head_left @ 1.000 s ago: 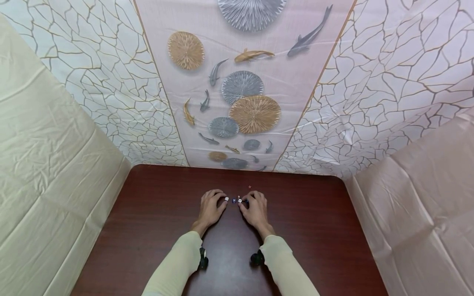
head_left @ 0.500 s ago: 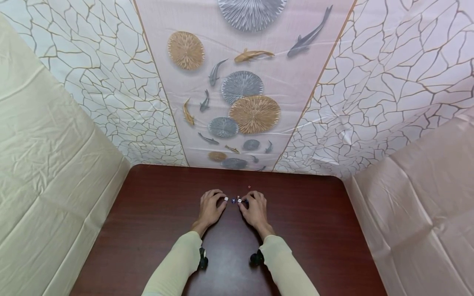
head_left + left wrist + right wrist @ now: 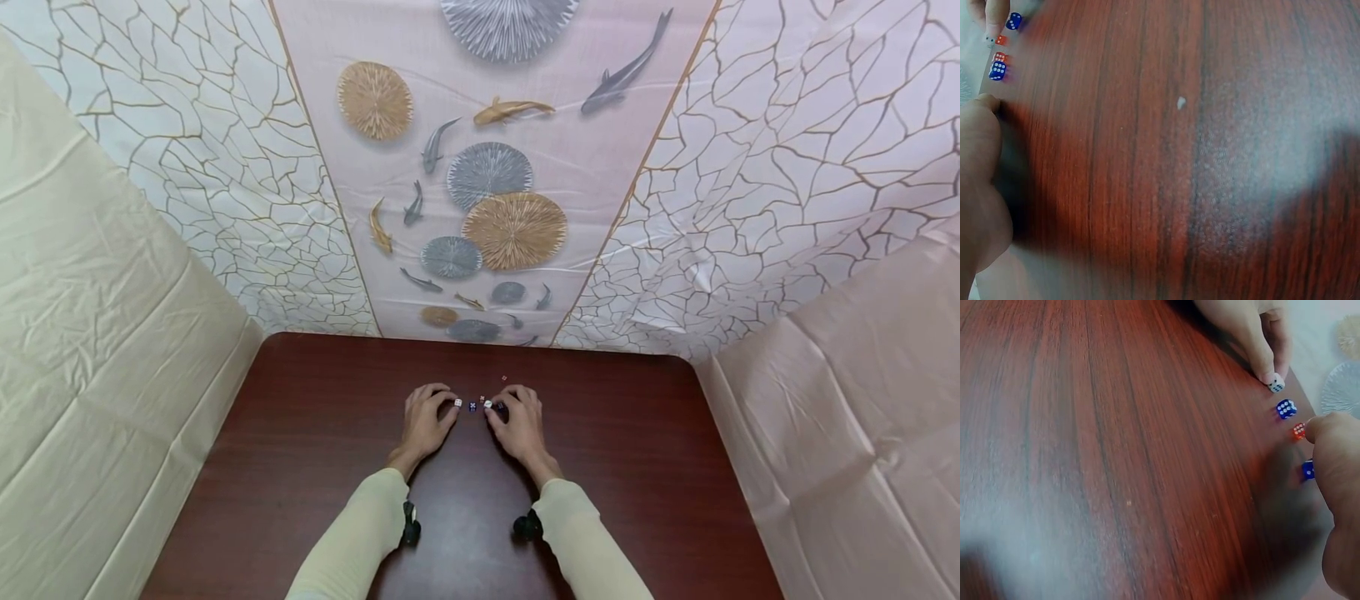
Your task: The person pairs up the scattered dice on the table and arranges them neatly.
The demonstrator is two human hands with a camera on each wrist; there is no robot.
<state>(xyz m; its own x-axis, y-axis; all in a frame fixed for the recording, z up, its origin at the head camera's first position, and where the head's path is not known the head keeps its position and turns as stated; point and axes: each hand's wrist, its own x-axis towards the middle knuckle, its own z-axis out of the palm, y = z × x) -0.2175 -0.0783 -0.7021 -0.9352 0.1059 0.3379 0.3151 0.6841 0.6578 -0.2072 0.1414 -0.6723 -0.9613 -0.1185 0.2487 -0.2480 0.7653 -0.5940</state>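
My left hand (image 3: pixel 427 425) pinches a white die (image 3: pixel 1277 384) between thumb and fingertips at the left end of a loose row of dice. Right of it lies a blue die (image 3: pixel 472 407), with a small red die (image 3: pixel 482 398) just behind and to its right. My right hand (image 3: pixel 521 425) pinches a second white die (image 3: pixel 990 40); in the right wrist view its own fingers hide that die. Another blue die (image 3: pixel 1309 469) sits in the hollow of the right hand, apart from the pinched die. Farther back lies another small red die (image 3: pixel 504 378).
The dark red-brown wooden table (image 3: pixel 315 467) ends at a far edge close behind the dice. A patterned cloth (image 3: pixel 517 308) with fish hangs behind it. Plain beige cloths (image 3: pixel 840 433) flank both sides. A black wrist camera (image 3: pixel 527 527) sits on each forearm.
My right hand has shifted slightly right and away from me with its white die, widening the gap to the middle blue die. The blue die within that hand shows more clearly. My left hand keeps still.
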